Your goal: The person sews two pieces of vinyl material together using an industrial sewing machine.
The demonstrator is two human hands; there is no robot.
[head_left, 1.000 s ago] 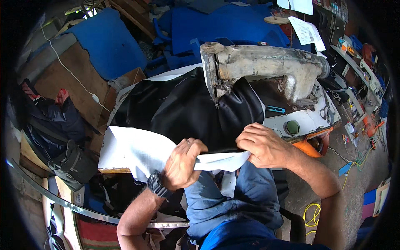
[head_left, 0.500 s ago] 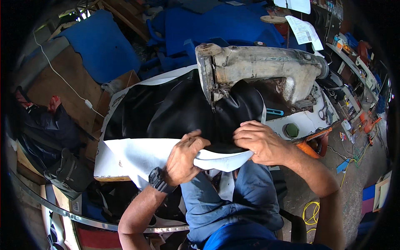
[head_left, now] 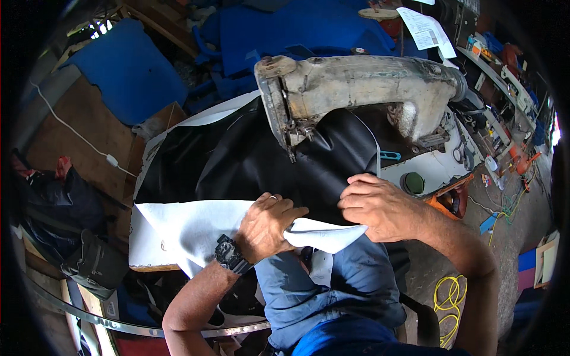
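A sheet of black leatherette (head_left: pixel 237 160) with a white backing lies over the table and runs under the head of a worn, grey sewing machine (head_left: pixel 356 83). Along its near edge the material is turned over, so the white underside (head_left: pixel 323 235) shows. My left hand (head_left: pixel 268 225), with a watch on its wrist, is closed on this edge at the left of the fold. At the right of the fold, my right hand (head_left: pixel 377 207) pinches the same edge between thumb and fingers. Both hands are just above my lap, on the near side of the needle.
Right of the machine's base, a light blue cutter (head_left: pixel 389 155), a round green-topped tin (head_left: pixel 412 183) and scissors (head_left: pixel 458 152) lie on the white tabletop (head_left: pixel 436 166). A dark bag (head_left: pixel 92 261) hangs at the left. Yellow cord (head_left: pixel 451 299) coils on the floor.
Both hands keep their grip on the edge. My right hand has moved slightly right, and the turned-up white flap between the hands has changed shape. The whole view has shifted a little.
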